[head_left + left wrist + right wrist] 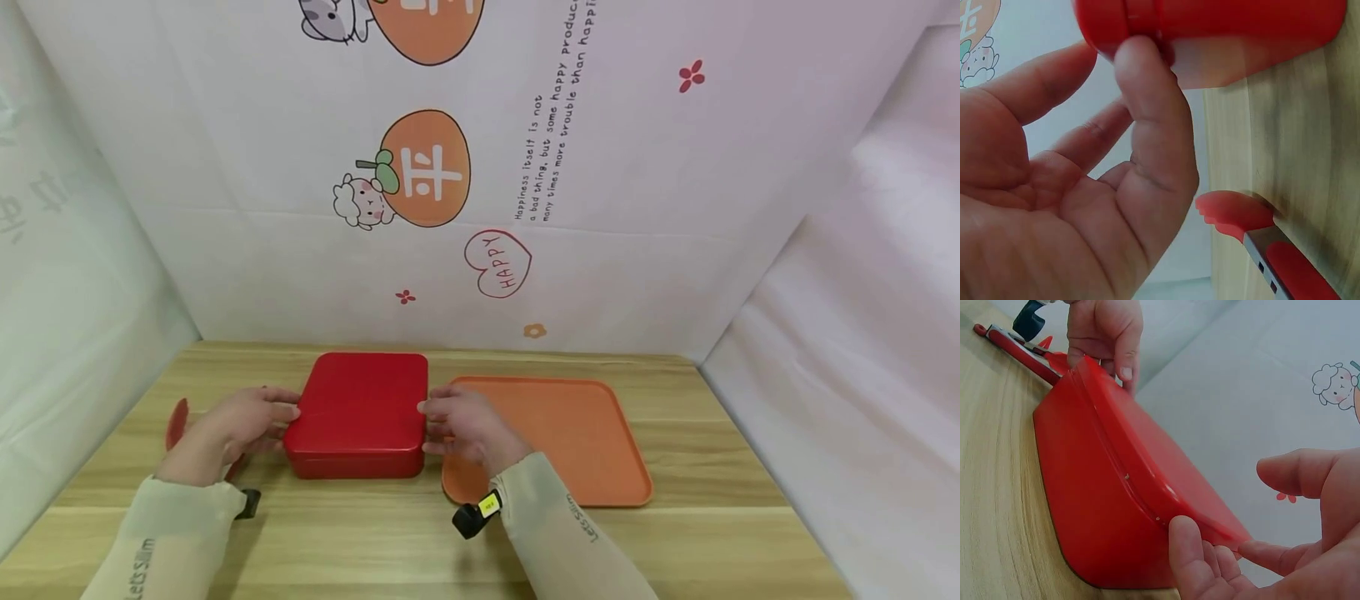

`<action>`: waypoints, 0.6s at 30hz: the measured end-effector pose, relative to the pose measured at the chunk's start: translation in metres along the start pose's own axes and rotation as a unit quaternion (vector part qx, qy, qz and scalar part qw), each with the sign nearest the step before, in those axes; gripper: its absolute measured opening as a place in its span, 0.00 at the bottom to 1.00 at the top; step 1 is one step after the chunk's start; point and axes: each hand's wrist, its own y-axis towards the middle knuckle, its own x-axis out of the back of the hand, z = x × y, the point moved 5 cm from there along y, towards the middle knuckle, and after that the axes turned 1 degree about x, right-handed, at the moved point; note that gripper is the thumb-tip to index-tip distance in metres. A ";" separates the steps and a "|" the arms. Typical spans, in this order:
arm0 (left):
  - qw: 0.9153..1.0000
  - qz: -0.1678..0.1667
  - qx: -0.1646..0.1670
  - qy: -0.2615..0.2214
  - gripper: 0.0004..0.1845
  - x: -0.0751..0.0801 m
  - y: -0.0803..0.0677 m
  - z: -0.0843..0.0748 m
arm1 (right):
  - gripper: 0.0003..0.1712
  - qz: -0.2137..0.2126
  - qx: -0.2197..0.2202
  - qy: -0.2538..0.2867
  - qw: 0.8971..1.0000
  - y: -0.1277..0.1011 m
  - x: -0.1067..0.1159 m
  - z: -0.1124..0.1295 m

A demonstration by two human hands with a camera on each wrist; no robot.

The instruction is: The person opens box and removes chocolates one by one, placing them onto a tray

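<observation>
A red lidded box [356, 408] sits on the wooden table with its lid on, and a seam between lid and body shows in the right wrist view. My left hand [252, 421] touches its left side, the little finger [1154, 119] bent against the seam and another fingertip at the lid's edge. On the opposite side, my right hand [468, 425] has its fingertips at the lid's rim; its thumb [1291, 472] stands apart from the lid in the right wrist view. Red-tipped tongs [1235, 212] lie beside the left hand, partly hidden by that forearm in the head view.
An orange tray [577, 433] lies to the right of the box, partly under my right hand and forearm. Printed white cloth [622, 275] hangs at the table's back edge, with more white cloth at both sides.
</observation>
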 end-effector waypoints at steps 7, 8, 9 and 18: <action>1.000 0.005 -0.001 -0.012 0.30 0.000 0.001 0.005 | 0.29 0.002 -0.003 -0.014 1.000 0.005 -0.001 -0.004; 1.000 0.004 -0.002 -0.014 0.30 0.000 0.001 0.006 | 0.29 0.001 -0.004 -0.017 1.000 0.005 -0.001 -0.004; 1.000 0.003 -0.003 -0.015 0.30 0.000 0.001 0.006 | 0.29 0.000 -0.004 -0.020 1.000 0.005 -0.001 -0.005; 0.999 -0.002 -0.005 -0.037 0.31 0.000 0.001 0.007 | 0.28 -0.003 -0.003 -0.047 0.999 0.007 -0.004 -0.005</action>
